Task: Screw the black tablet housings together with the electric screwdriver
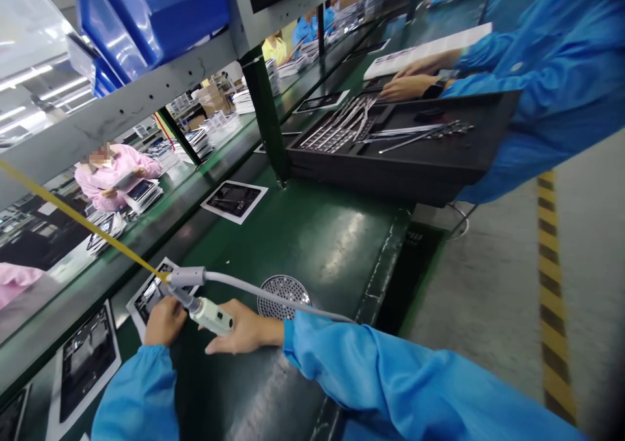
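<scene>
My right hand (244, 329) is closed round a pale corded tool (215, 316), which looks like an electric screwdriver. A grey cable (278, 294) runs from the tool's upper end back over my right sleeve, and a yellow cord (83, 223) holds that end from above. Close by on the left, my left hand (165, 322) has its fingers curled at the edge of a white-bordered panel with dark parts (141, 301). Whatever those fingers grip is hidden. A round metal dish with a dotted surface (284, 296) lies beyond my right wrist.
More framed panels (88, 366) lie along the green bench (312, 239). A black tray (390, 164) with metal strips stands at its far right, near a co-worker's hands (415, 79). Blue bins (161, 21) sit on the overhead rail (97, 115).
</scene>
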The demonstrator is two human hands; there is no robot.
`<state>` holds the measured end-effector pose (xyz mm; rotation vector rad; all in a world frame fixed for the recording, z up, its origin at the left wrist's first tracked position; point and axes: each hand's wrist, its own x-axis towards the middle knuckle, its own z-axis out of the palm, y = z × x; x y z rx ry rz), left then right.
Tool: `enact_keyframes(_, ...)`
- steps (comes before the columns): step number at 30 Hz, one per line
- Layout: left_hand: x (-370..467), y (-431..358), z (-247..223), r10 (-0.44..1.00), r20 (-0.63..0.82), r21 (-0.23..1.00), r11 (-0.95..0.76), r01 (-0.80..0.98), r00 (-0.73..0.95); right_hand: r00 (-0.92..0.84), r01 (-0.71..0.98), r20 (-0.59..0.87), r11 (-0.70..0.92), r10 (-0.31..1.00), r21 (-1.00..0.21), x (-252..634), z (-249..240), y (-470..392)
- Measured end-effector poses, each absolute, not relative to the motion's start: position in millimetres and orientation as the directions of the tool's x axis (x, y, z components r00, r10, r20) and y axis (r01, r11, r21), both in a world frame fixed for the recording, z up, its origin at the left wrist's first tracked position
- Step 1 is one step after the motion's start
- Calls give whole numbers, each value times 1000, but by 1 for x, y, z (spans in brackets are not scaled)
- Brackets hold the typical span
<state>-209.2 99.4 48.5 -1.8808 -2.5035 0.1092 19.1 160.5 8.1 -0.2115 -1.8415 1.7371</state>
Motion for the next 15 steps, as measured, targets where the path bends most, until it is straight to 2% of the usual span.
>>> enact_keyframes(5, -144, 67, 27, 983, 120, 52, 132, 990, -137, -742, -376, 348, 74, 573, -924, 39, 24, 174)
enact_keyframes(9, -88, 40, 8, 978, 207, 49, 30, 998, -40, -670, -298, 285, 104, 685, -949, 60, 35, 196)
enact_keyframes(12, -55, 25, -2, 972, 233, 50, 4, 999, -15, -613, -291, 232, 57, 755, -955, 72, 38, 215)
enact_keyframes(15, -38, 14, -8, 966, 258, 109, -1, 994, -28, -544, -339, 251, 64, 800, -938, 79, 35, 226)
